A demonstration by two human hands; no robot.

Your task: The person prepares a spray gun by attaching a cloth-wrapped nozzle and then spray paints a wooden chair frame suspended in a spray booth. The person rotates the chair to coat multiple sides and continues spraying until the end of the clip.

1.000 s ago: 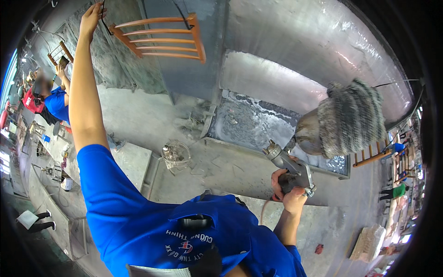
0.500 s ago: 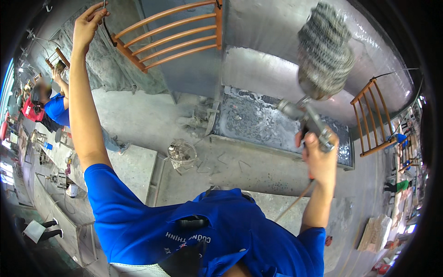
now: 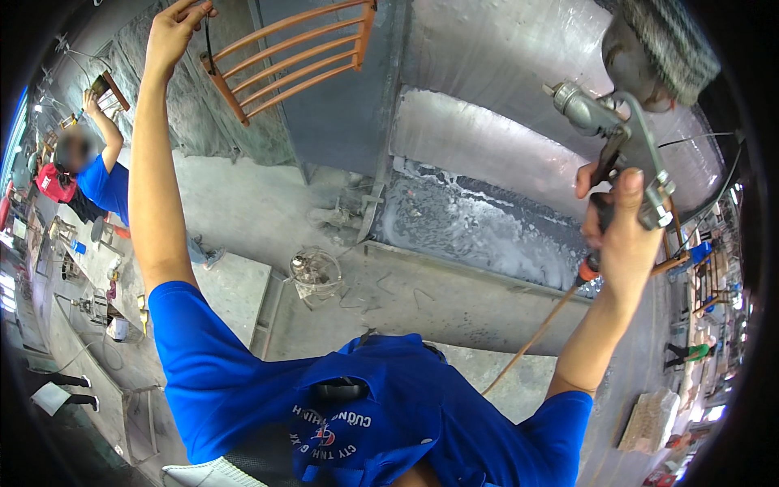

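1. Shifted since half a second ago: gun (image 3: 647, 158) and right hand (image 3: 629, 235) sit higher and farther right; the frame's (image 3: 366, 36) right end sits a little farther left.
2. Basin (image 3: 454, 265) of grey, frothy liquid lies in front of the body, at the foot of the metal wall (image 3: 495, 49).
3. Frame, of slatted wood, hangs slanted at upper left, well apart from the gun. Judgement: hung so, it likely turns easily; it is best steadied from the hook (image 3: 208, 40).
4. Left arm (image 3: 154, 178) is raised and nearly straight. Right forearm (image 3: 608, 308) angles up and outward.
5. Gun carries a knit-covered cup (image 3: 669, 49); its nozzle (image 3: 553, 89) faces left. Recommended: firm wrist, level strokes, a constant gap from the slats.
6. Right hand wraps the gun's grip, thumb up behind, index finger by the trigger; whether it is pressed cannot be told.
7. Left hand (image 3: 174, 36) is pinched narrow at the hook's top.
8. Hose (image 3: 527, 344) runs from the grip toward the body; advisable to keep it off the forearm.
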